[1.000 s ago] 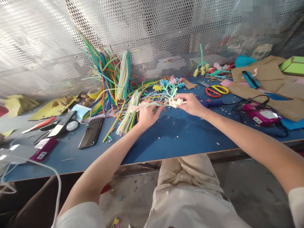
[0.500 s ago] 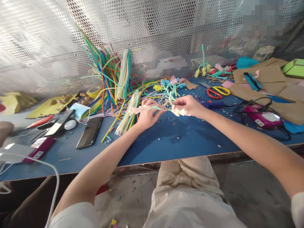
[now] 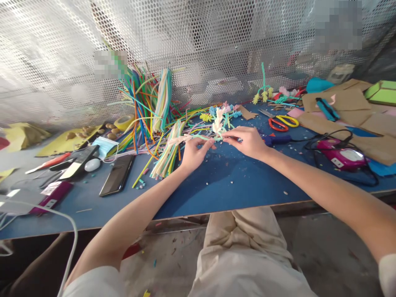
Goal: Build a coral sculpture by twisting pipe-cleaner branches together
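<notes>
L hand (image 3: 194,155) pinches mint-green fuzzy pipe-cleaner stem (image 3: 199,136), long axis approx. L–R, R end nr R hand (image 3: 246,142), whose grip I can't tell.

Glare washes the mesh panel (image 3: 192,45) at left — the floor (image 3: 170,260) lies dim.

Stem (image 3: 202,136): partly covered by the left fingers (image 3: 204,146).
Right fingers (image 3: 239,133): what lies between their tips is too small to tell.
Sticks (image 3: 135,95): some upper ends are hidden under a pixelated patch (image 3: 110,64).
Mesh (image 3: 222,45): things behind it are blurred.
Green box (image 3: 382,91): cut by the right edge.
Scraps (image 3: 232,182): too small to name.
</notes>
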The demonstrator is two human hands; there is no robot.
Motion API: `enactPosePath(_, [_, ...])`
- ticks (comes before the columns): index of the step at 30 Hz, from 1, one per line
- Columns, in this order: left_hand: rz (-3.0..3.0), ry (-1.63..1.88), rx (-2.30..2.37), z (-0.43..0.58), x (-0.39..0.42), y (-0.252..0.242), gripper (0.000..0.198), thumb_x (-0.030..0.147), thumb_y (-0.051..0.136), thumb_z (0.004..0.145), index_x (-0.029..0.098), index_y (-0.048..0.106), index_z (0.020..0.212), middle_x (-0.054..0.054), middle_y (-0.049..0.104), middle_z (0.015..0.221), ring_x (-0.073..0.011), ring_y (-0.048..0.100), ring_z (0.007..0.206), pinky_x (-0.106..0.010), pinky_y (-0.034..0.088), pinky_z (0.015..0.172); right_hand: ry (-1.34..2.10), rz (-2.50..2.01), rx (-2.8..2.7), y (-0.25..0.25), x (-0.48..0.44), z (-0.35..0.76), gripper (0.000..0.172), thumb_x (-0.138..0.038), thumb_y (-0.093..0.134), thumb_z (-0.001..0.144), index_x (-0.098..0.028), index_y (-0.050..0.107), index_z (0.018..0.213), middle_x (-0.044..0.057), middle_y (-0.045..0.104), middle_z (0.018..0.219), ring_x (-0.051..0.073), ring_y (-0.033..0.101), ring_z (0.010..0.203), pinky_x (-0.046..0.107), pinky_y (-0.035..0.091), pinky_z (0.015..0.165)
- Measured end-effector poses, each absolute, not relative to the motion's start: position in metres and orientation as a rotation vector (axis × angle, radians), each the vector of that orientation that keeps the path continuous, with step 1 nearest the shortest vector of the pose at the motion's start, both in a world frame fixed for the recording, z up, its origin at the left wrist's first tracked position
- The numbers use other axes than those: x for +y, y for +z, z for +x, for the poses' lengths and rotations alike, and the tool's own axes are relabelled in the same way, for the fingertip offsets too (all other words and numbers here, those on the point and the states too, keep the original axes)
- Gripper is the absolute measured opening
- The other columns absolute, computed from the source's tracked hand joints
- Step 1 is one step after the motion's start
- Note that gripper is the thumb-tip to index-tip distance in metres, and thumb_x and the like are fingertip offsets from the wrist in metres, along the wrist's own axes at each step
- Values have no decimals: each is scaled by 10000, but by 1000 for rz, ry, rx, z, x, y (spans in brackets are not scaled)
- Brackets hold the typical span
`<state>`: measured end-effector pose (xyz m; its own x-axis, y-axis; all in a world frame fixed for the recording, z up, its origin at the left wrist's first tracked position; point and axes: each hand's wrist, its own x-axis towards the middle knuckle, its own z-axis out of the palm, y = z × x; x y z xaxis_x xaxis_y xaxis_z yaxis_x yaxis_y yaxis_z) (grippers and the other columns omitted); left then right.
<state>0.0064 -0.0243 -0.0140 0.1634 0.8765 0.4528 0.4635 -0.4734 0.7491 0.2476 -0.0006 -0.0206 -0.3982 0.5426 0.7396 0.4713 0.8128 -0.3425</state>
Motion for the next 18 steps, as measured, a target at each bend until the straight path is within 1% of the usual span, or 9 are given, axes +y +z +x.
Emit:
enactPosePath(3, [1966, 1206, 1269, 9, -28, -14, 431, 587, 672, 967, 228, 837, 795, -48, 819, 870, -239, 755, 924, -353, 541, 911, -9, -708, -2056, -21, 2, 248, 217, -363, 663, 1031, -260, 844, 1092, 32, 850, 1050, 211, 772, 914, 380, 571, 867])
enactPosePath(6, [1996, 1226, 1246, 11, -31, -16, 449, 613, 657, 972, 229, 839, 826, -55, 824, 965, -236, 750, 986, -350, 548, 945, -58, -711, -2046, -18, 1, 248, 216, -383, 673, 1026, -266, 851, 1061, 26, 852, 1008, 211, 760, 872, 384, 559, 844])
enactPosePath(8, [2125, 1279, 1229, 9, -30, -17, 427, 585, 632, 1000, 241, 835, 850, -50, 823, 1033, -232, 739, 1028, -370, 536, 990, -44, -733, -2051, -17, -1, 248, 224, -397, 661, 1030, -273, 847, 1054, 25, 849, 1010, 214, 748, 870, 385, 549, 843])
enactPosePath(10, [2346, 1337, 1232, 3, -29, -17, 355, 526, 627, 1023, 270, 833, 889, -33, 822, 1029, -232, 721, 1018, -422, 501, 1043, 0, -770, -2057, -16, -4, 248, 232, -411, 655, 1028, -273, 841, 1041, 34, 843, 1009, 225, 741, 893, 390, 543, 858])
enactPosePath(13, [2680, 1350, 1280, -8, -27, -11, 193, 444, 685, 1007, 330, 836, 972, -9, 816, 959, -253, 685, 1012, -499, 417, 1111, 93, -855, -2035, -15, -8, 245, 226, -419, 690, 993, -243, 831, 997, 74, 830, 1012, 261, 736, 949, 411, 540, 882])
enactPosePath(16, [2861, 1320, 1319, -15, -25, -5, 160, 404, 688, 1009, 352, 837, 1034, -15, 810, 953, -266, 672, 1039, -502, 405, 1103, 271, -893, -2002, -12, -11, 241, 241, -433, 714, 964, -221, 828, 957, 88, 822, 1017, 262, 731, 932, 398, 538, 847])
enactPosePath(18, [2884, 1328, 1340, -16, -24, -5, 190, 412, 660, 1024, 345, 838, 1029, -24, 811, 974, -264, 678, 1046, -478, 433, 1064, 447, -899, -1988, -10, -12, 240, 269, -459, 719, 954, -217, 830, 914, 67, 819, 953, 230, 717, 852, 355, 522, 763])
